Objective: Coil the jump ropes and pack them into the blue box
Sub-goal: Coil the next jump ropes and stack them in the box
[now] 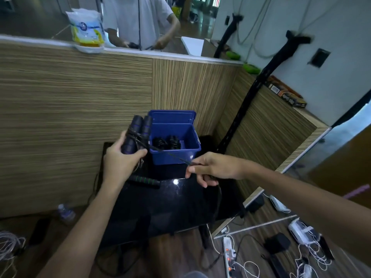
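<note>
My left hand (120, 163) grips two black jump rope handles with purple rings (138, 131), held side by side and upright left of the blue box (176, 155). Thin black cord is wound around the handles, and a taut strand (170, 154) runs from them to my right hand (210, 169), which pinches it in front of the box. The box stands open on a black glossy table (170, 203), lid up, with dark coiled ropes (166, 143) inside. Another black handle with green rings (144, 180) lies on the table below my left hand.
A wood-grain partition (80, 109) rises behind the table; a person stands beyond it near a white and yellow bag (86, 29). On the floor lie a water bottle (65, 212), power strips (228, 255), chargers and loose cables.
</note>
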